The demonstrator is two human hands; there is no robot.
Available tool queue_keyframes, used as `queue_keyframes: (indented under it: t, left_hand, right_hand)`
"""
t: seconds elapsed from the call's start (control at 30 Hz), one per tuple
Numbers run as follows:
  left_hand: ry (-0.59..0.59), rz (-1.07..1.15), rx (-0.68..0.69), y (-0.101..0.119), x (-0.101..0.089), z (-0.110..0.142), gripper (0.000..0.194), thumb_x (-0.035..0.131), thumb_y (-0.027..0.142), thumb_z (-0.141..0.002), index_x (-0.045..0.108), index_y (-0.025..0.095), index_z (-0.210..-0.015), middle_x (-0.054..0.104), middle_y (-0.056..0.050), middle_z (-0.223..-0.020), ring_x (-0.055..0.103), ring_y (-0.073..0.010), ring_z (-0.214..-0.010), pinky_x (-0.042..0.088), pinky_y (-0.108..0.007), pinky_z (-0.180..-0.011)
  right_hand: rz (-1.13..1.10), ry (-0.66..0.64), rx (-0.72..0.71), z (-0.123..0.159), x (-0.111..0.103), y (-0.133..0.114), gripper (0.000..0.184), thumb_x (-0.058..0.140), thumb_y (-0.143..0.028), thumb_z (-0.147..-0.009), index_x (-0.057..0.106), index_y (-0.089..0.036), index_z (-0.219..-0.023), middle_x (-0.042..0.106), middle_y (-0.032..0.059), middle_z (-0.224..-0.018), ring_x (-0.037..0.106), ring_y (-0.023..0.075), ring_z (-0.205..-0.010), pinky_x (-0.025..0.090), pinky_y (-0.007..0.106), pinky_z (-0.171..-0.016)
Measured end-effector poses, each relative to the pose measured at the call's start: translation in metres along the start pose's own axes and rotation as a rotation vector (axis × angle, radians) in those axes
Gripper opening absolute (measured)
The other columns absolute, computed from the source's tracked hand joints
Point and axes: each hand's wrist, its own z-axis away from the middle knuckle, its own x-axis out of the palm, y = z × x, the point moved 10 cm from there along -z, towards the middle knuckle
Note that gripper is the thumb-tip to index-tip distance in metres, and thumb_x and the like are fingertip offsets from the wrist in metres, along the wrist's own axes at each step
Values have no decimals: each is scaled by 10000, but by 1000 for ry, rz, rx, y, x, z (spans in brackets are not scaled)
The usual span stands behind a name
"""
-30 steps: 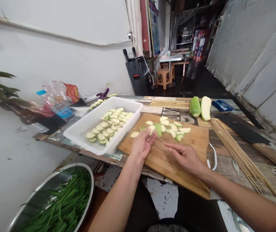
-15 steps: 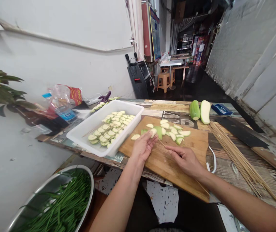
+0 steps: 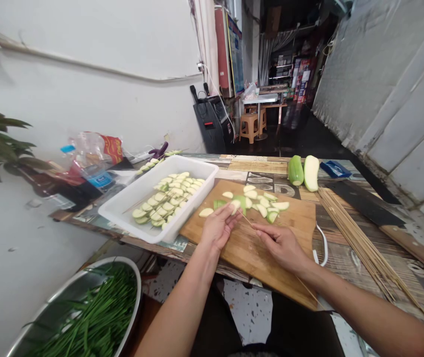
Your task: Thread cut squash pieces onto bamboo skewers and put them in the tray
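My left hand (image 3: 219,224) pinches a pale green squash slice (image 3: 235,206) over the wooden cutting board (image 3: 256,265). In my right hand (image 3: 280,243) is a thin bamboo skewer (image 3: 248,221), its tip at the slice; its far end comes out below my wrist. Whether the tip has gone into the slice is too small to tell. Loose squash slices (image 3: 262,210) lie on the board just beyond my hands. To the left, a white plastic tub (image 3: 176,233) holds several skewers threaded with slices (image 3: 165,201).
Two squash halves (image 3: 295,171) stand at the back right, beside a blue tray (image 3: 334,169). A bundle of skewers (image 3: 353,243) and a large knife (image 3: 368,203) lie right of the board. At lower left, a metal bowl (image 3: 136,277) holds green chives (image 3: 92,312).
The whole view has shifted slightly, so things appear a little farther left. My hands keep nearly the same hold on the slice and the skewer.
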Motion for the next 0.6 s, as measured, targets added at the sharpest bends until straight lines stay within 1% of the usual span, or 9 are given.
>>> queue_keyframes:
  t: [0.3, 0.47, 0.6]
  left_hand:
    - [-14, 16, -6, -2, 0, 0, 137, 610, 46, -712, 619, 65, -847, 673, -110, -806, 655, -174, -721, 536, -271, -687]
    - [30, 57, -3, -1, -5, -4, 120, 594, 47, -727, 611, 79, -841, 672, -101, -817, 655, -171, -741, 536, -279, -703]
    - [65, 77, -19, -1, -8, -5, 70, 572, 56, -747, 599, 90, -802, 671, -88, -783, 654, -157, -729, 535, -271, -704]
  right_hand:
    - [-18, -11, 6, 0, -1, -3, 309, 468, -249, -804, 658, -169, -1035, 663, 60, -1030, 636, 195, -907, 502, 334, -811]
    - [3, -9, 0, 0, -1, -5, 299, 469, -234, -800, 669, -185, -1016, 675, 53, -998, 648, 200, -863, 514, 346, -782]
    - [-5, -19, -5, 1, 0, -6, 304, 471, -235, -800, 662, -173, -1028, 666, 58, -1022, 637, 198, -905, 512, 333, -795]
